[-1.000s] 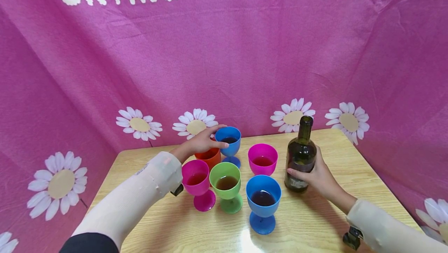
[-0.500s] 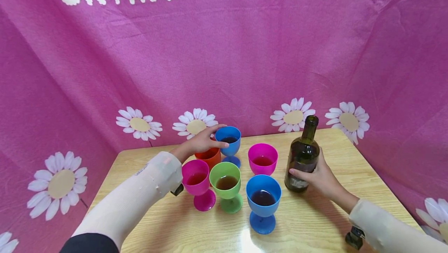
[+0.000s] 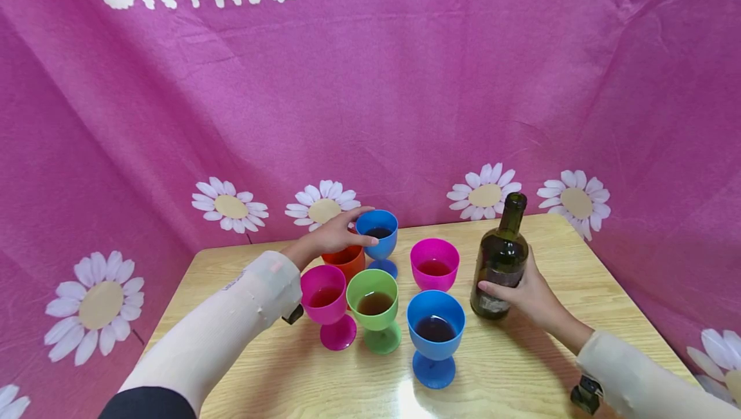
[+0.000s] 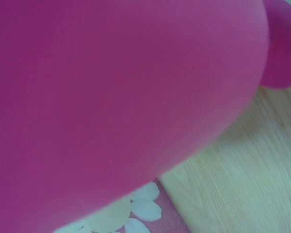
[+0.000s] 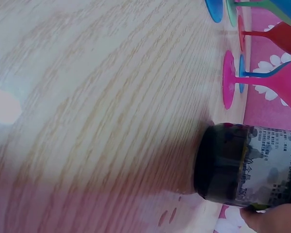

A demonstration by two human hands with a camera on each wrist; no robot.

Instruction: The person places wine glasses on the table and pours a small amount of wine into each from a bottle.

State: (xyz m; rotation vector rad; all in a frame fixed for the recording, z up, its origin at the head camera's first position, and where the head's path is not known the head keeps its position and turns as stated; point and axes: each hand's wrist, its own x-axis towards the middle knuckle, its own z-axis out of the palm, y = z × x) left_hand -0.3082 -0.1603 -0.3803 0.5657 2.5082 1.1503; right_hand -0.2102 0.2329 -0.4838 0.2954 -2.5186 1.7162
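Observation:
My left hand (image 3: pixel 336 233) grips the bowl of the far blue goblet (image 3: pixel 386 246), thumb along its near side and fingers around the back. Dark liquid sits inside that goblet. With my right hand (image 3: pixel 529 287) I hold a dark green wine bottle (image 3: pixel 502 255) around its lower body, its uncapped neck up and leaning slightly right. The right wrist view shows the white label on the bottle (image 5: pixel 269 167) and its base close to the tabletop, with a thumb (image 5: pixel 276 219) on the label's edge. A pink goblet (image 4: pixel 126 97) fills most of the left wrist view.
Beneath my left forearm and hand stand a pink goblet (image 3: pixel 324 300), a green goblet (image 3: pixel 373 309) and an orange goblet (image 3: pixel 349 261). Another pink goblet (image 3: pixel 435 264) and a near blue goblet (image 3: pixel 435 329) are left of the bottle. Each has dark or reddish liquid. A pink cloth (image 3: pixel 370 97) backs the wooden table (image 3: pixel 278 380).
The top of the bottle has shifted slightly to the right, with my right hand moving along with it. My left hand and the goblets have stayed in place.

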